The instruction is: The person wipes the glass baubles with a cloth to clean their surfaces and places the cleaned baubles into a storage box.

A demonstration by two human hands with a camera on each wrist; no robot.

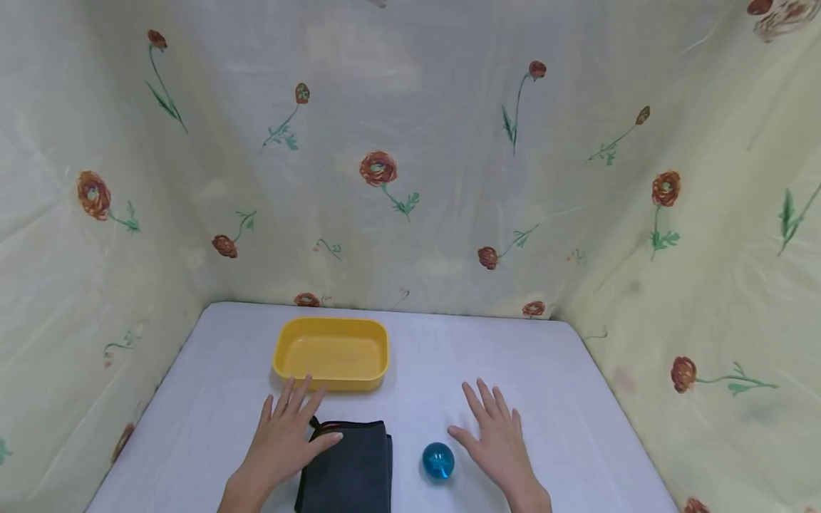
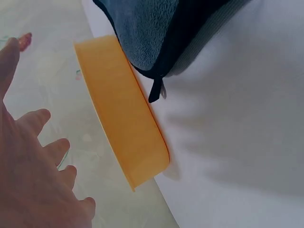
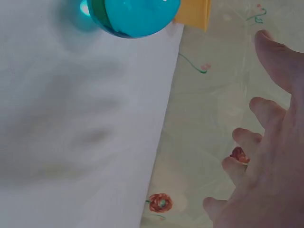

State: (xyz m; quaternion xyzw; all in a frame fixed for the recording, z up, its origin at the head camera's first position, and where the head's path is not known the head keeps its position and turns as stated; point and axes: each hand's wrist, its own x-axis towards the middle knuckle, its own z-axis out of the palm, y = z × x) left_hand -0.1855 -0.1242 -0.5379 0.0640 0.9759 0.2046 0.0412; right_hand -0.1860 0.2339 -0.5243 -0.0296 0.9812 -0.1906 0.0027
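My left hand [image 1: 282,440] hovers with spread fingers beside a folded dark grey cloth [image 1: 349,467], its thumb overlapping the cloth's corner in the head view. In the left wrist view the cloth [image 2: 147,33] has a fuzzy face, a black edging and a small hanging loop. My right hand [image 1: 497,442], fingers also spread, is over the table just right of a clear blue ball [image 1: 438,461]. Neither hand holds anything. Beyond the left fingertips sits a yellow rectangular tub [image 1: 330,383]; nothing lies inside it.
The white table [image 1: 545,399] carries all these things. Flower-printed curtains [image 1: 442,214] enclose it at the back and on both sides, close to the table's edges.
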